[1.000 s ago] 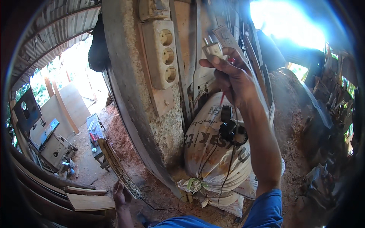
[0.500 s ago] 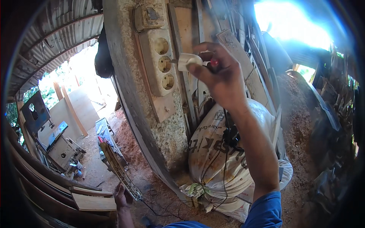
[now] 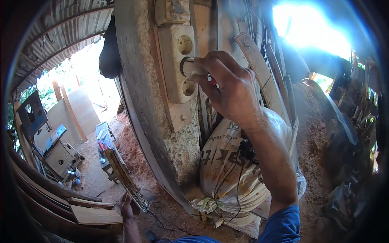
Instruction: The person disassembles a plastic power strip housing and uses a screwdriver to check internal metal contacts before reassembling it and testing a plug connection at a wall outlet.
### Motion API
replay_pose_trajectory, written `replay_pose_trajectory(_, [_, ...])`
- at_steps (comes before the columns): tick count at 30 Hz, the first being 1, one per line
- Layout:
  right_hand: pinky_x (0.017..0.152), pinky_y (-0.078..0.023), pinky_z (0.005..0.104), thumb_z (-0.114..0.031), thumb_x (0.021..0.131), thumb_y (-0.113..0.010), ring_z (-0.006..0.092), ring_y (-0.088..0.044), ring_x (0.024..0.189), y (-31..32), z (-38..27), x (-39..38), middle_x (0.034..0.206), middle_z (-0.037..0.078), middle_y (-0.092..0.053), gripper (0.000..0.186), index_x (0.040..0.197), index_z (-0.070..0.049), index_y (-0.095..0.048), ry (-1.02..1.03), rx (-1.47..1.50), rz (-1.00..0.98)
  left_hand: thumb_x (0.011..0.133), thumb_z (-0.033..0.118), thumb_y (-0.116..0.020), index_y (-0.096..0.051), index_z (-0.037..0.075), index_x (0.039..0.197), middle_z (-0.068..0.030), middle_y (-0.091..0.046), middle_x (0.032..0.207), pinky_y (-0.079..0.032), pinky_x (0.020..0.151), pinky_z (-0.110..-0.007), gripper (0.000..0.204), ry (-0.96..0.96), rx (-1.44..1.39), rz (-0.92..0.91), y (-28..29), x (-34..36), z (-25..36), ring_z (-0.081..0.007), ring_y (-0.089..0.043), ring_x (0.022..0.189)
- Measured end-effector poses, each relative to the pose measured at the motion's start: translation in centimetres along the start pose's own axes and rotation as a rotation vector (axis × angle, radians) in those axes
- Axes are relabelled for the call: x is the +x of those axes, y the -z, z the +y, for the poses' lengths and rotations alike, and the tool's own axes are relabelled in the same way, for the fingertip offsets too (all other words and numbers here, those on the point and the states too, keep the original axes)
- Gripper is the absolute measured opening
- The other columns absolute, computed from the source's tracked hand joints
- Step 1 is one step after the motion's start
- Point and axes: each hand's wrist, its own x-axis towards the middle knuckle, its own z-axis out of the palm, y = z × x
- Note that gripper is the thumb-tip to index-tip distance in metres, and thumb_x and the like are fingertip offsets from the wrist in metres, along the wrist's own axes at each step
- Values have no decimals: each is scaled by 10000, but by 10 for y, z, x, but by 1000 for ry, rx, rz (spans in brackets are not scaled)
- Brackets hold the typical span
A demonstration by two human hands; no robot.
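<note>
My right hand (image 3: pixel 229 87) is closed around a white plug (image 3: pixel 189 67). The plug meets the middle opening of a dusty white three-way wall socket (image 3: pixel 175 60); I cannot tell how deep it sits. A small red-tipped thing (image 3: pixel 211 79) shows between the same fingers, its kind unclear. Low on the left, my left hand (image 3: pixel 128 208) grips the near end of a long, narrow, brownish-yellow tool (image 3: pixel 125 176). From that end a dark cord (image 3: pixel 162 225) runs toward the floor.
The socket is on a rough concrete post (image 3: pixel 150 93), below a switch box (image 3: pixel 172 12). Tied white sacks (image 3: pixel 227 162) stand against it, with another black cord (image 3: pixel 240 186) hanging over them. Leaning boards (image 3: pixel 263 75), sawdust (image 3: pixel 310 133) and a cluttered low bench (image 3: pixel 106 139) surround it.
My right hand has moved left and slightly down, bringing the plug from beside the socket to its middle opening. My left hand still holds the long tool.
</note>
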Motion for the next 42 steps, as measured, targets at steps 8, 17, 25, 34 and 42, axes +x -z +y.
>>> replay_pose_trajectory(8, [692,-562,371,-111,740,-800,251,-669,682,15,-10,32,881,112,-655,185,865,-19,-698,-207,-42,-238,962,235,-606,-561,13,1266,-152,-638,1199,-545,840,-402,379,31,37,-55,23,25,-4,-255,-646,995])
replay_pose_trajectory(17, [724,-539,397,-90,816,-670,314,-686,796,48,-36,48,826,219,-668,133,874,29,-677,-456,-6,-490,962,315,-576,-467,10,1377,-154,-602,1262,-505,928,-428,526,31,86,-328,75,35,27,-272,-603,1103])
replay_pose_trajectory(25, [809,-523,349,-86,878,-643,301,-547,1089,78,-104,-96,1212,236,-487,346,1174,48,-525,-624,213,170,1017,88,-463,-462,-56,1340,-171,-602,1245,-557,835,-275,353,-147,369,-347,22,12,8,-190,-641,1043])
replay_pose_trajectory(34, [763,-495,288,-92,906,-661,235,-602,1009,-42,-214,-184,1084,184,-648,460,1317,24,-491,-1267,1189,288,916,359,-656,-395,-78,1385,-220,-549,1264,-540,912,-417,692,314,-463,-334,-22,-32,2,-318,-610,1094])
replay_pose_trajectory(42, [727,-584,336,-86,968,-595,249,-688,860,-109,-230,-229,1029,195,-670,338,1291,-38,-508,-1508,1277,339,944,312,-623,-392,-77,1396,-225,-512,1344,-463,1030,-472,640,461,-550,-293,-14,-62,-12,-318,-555,1219])
